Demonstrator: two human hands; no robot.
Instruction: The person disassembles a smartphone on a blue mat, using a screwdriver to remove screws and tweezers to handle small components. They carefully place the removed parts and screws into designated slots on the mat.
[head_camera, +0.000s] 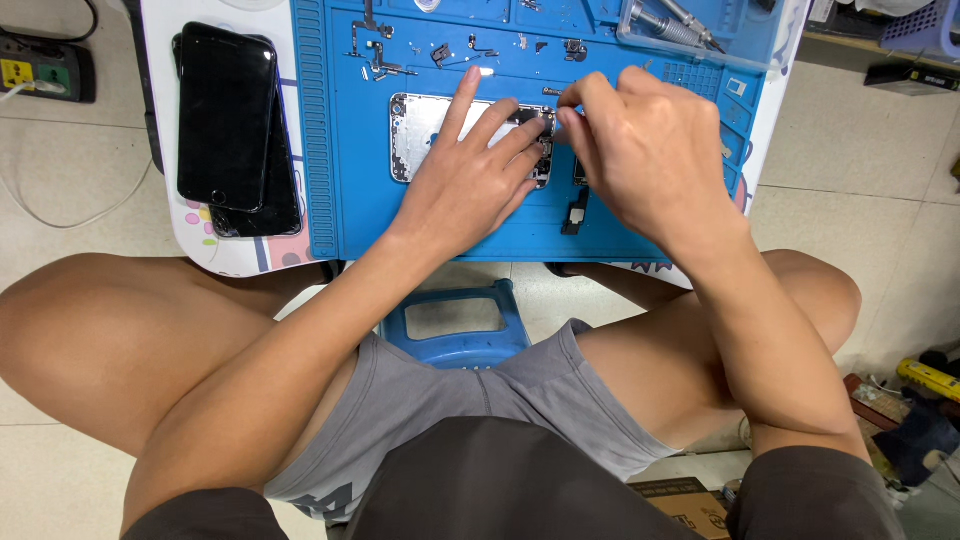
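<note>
head view, looking down past bare knees to low table (165, 120) with blue work mat (330, 150). left hand (470, 185) lay flat and spread over opened phone housing (415, 135), silver, lying in middle of mat; fingers (460, 100) were stretched toward far end, palm was pressing housing down. right hand (640, 150) was just beside it, touching at fingertips, thumb and index pressed together in pinch over right end of housing. could not tell what was pinched, too small and hidden, maybe screw or tiny part. small loose parts (375, 55) were scattered on upper mat, small black part (575, 212) near front edge below right hand. two dark phones (235, 120) stacked on table left of mat, well apart from hands. clear tray with metal tools (680, 25) at upper right. blue stool (455, 325) on floor between legs.

to do this step well, probably better to keep left palm firm so housing does not slide, to move pinching fingers slowly and straight, and to keep loose parts away from sleeve and wrist.
</note>
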